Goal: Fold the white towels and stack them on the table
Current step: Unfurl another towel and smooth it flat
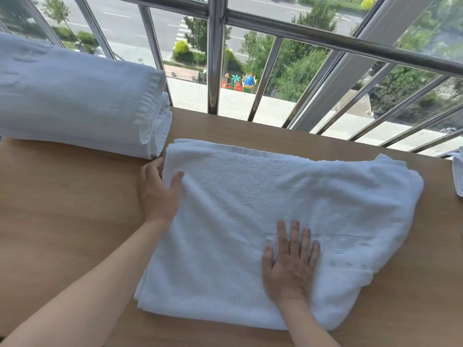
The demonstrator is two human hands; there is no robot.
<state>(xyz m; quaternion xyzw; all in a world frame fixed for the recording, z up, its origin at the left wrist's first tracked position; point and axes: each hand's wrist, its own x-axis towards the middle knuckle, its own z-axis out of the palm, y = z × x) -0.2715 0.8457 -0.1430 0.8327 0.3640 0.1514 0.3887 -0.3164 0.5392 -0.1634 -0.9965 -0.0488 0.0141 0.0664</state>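
1. The white towel (275,196) is lying part-folded in several layers at the middle of the wooden counter (62,221). Its far-right corner is bunching up and its right side is running out of square.
2. The left hand (156,194) is gripping the towel's left edge, with the thumb lying on top and the fingers curling in at the hem. The right hand (288,269) is pressing flat on the near part with its fingers (293,231) straight and spread, so it is holding nothing.
3. The likeliest trouble is a crooked fold. If the left edge is being carried across while the layers are sitting misaligned, the lumpy right corner is probably going to get locked in.
4. The right palm is pinning only one small patch. Thick terry like this is liable to be dragging under it, pulling the lower layers along and raising wrinkles.
5. The stack of folded towels (75,96) is sitting just beside the towel's far-left corner, close to the left hand. A wide lifting sweep there could be nudging it. The stack is looking bulky and rounded on top, so a lopsided towel added to it may be sliding off.
6. Another white cloth (458,171) is showing at the right border, near the towel's right side — a hard smoothing push that way might be crowding the two together.
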